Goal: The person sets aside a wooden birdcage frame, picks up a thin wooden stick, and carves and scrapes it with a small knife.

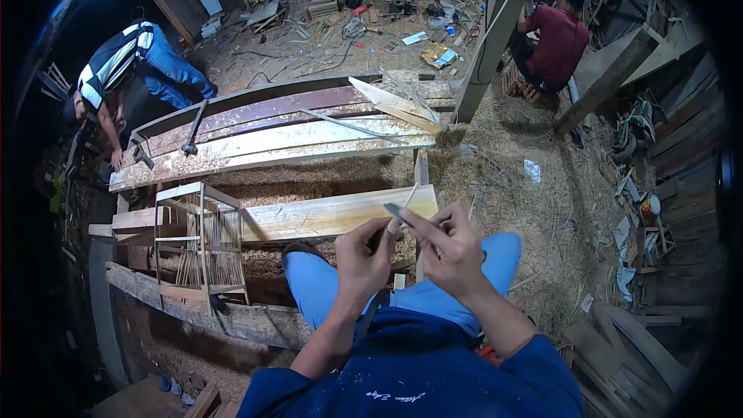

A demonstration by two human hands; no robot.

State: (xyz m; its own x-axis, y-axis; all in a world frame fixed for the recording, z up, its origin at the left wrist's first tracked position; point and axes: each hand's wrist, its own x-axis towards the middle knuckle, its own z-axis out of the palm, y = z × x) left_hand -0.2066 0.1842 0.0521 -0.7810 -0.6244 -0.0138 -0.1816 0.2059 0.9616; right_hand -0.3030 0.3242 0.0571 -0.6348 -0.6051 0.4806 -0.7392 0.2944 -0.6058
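Above my lap, my right hand [449,251] is closed on a small flat grey-green piece [394,210] that points up and to the left. My left hand [364,257] is closed close beside it, its fingertips near a thin light wooden stick [410,195]. How far the stick runs between the fingers is hidden. Behind both hands lies a pale wooden plank [333,213]. A slatted wooden frame [203,240] stands to the left of my left hand.
A long workbench [271,143] with a hammer [192,130] and wood strips crosses ahead. One person [128,70] bends at its left end; another [553,39] sits at the upper right near a post [495,39]. Shavings cover the floor. Planks [631,348] lie at the lower right.
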